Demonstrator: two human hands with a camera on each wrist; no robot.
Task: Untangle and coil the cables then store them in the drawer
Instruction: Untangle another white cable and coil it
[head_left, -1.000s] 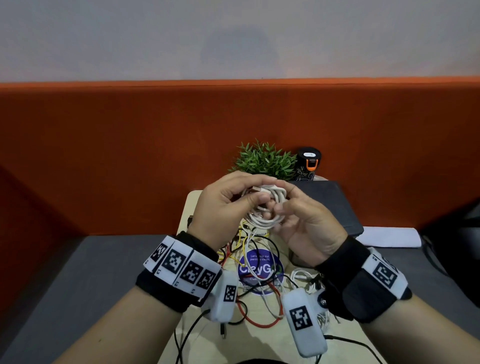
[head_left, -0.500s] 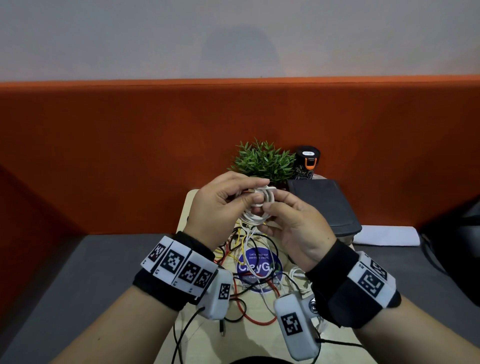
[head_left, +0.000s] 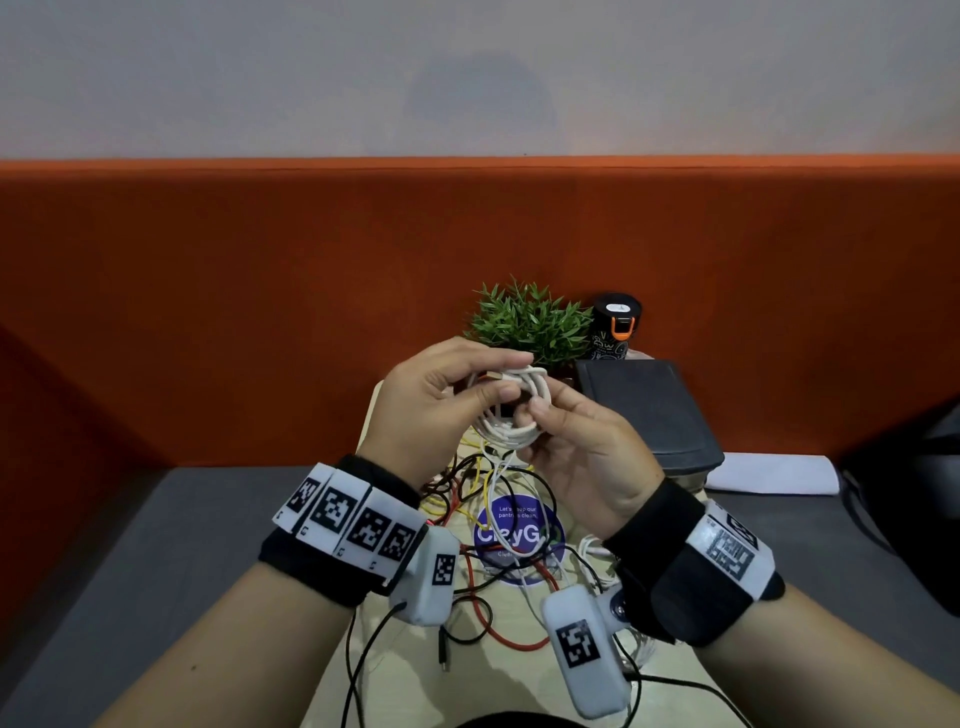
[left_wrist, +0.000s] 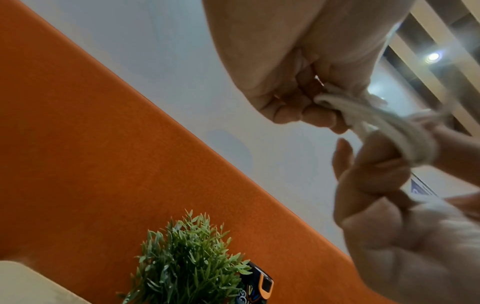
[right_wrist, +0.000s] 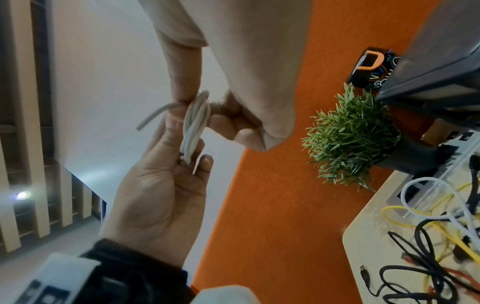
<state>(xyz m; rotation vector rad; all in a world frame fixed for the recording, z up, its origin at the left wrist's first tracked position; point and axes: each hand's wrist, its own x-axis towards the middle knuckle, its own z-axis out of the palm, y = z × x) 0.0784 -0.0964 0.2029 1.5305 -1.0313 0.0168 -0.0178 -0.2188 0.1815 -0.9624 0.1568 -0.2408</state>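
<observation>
I hold a small coil of white cable (head_left: 511, 423) above the table with both hands. My left hand (head_left: 501, 382) pinches the coil's top between thumb and forefinger, where a metal plug end (head_left: 491, 375) shows. My right hand (head_left: 540, 410) grips the coil's right side with curled fingers. In the left wrist view the white cable coil (left_wrist: 389, 127) runs from my left hand's fingers (left_wrist: 311, 115) over a right-hand finger. In the right wrist view the white cable coil (right_wrist: 196, 123) is flattened, with a loose tail (right_wrist: 153, 117) sticking out. A tangle of cables (head_left: 483, 499) lies on the table below.
A dark grey drawer unit (head_left: 649, 410) stands at the table's right, behind my right hand. A small green plant (head_left: 530, 322) and a black and orange can (head_left: 615, 325) stand at the back. A white sheet (head_left: 769, 473) lies on the grey seat to the right.
Both hands kept hold of the white coil and shifted their fingers on it. The coil has turned a little, and its plug end now shows under my left forefinger.
</observation>
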